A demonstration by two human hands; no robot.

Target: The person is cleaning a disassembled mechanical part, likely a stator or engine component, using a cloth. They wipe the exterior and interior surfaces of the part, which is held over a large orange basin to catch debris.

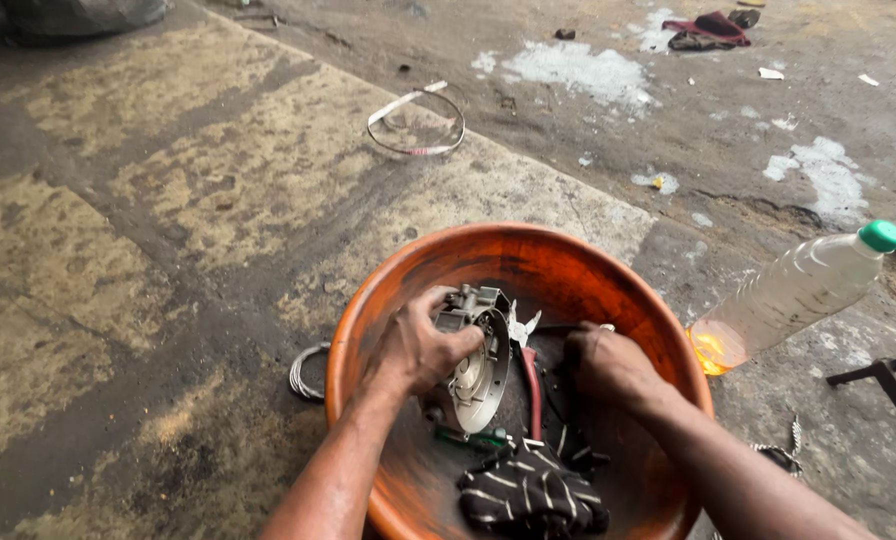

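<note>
Hands first. Left hand [418, 350] is clenched over the top and near-left side of a grey cast-metal engine part with a round, dish-shaped face [476, 360], gripping it and holding it on edge inside a round orange-brown basin with a blackened interior [438, 250]. Right hand [608, 365] is closed as a fist lower in the basin, to the right of the metal part; what it grasps cannot be told, since the fingers are turned away and sunk in shadow.

Relation of note: the metal part lies between the two hands, touching the left and set apart from the right. Its round face turns right and slightly near, towards the right hand; its longer dimension runs from far to near. Left hand is therefore the nearer, being already on it.

Between part and right hand lies a red-handled tool [530, 385], its length running far to near. A green-handled tool [473, 437] lies on the basin floor below the part. A black cloth with white stripes [528, 490] is bunched at the near side of the basin.

Outside the basin: a clear plastic bottle with a green cap [798, 290] lies tilted to the right, its base touching the rim, yellow liquid pooled there. A coil of grey wire [306, 372] sits just beside the left rim. A thin metal hoop [416, 125] lies well apart, far on the stained concrete floor [168, 250].
</note>
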